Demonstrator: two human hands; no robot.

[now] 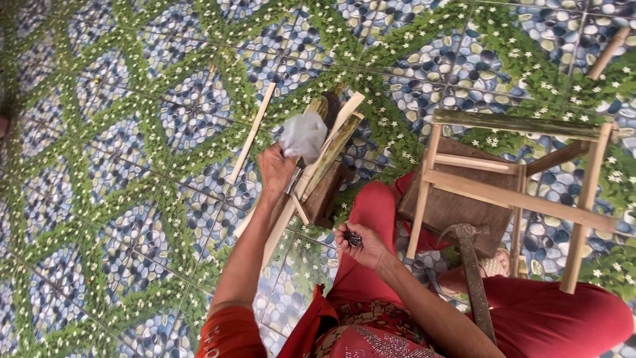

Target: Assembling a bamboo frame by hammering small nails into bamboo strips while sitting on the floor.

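- The fingers [291, 154] of the left hand [275, 167] pinch the neck of a small white plastic bag [304, 134], which bulges above the knuckles.
- The right hand [363, 246] is cupped palm up, its fingers curled narrowly around a few small dark nails [354, 239] that lie in the palm.
- The plastic bag sits over a bundle of wood strips [329, 151] lying on the tiled floor [99, 166], near the middle of the view.
- A dark wooden block [326, 193] rests just beside the strips, on the side nearer the person.
- One thin pale strip [252, 132] lies apart on the tiles, to the left of the bundle.
- A pale wooden frame [513, 192] of slats, stool-like, stands on a dark board [457, 209] at the right of the floor, close to the person's red-trousered leg [368, 219].
- A hammer [469, 255] with a worn wooden handle lies across the lap, its metal head just below the frame's lower rail.
- A short stick [608, 53] lies on the tiles by the upper right corner.
- The floor tiles show blue pebbles crossed by bands of green leaves with small white flowers.
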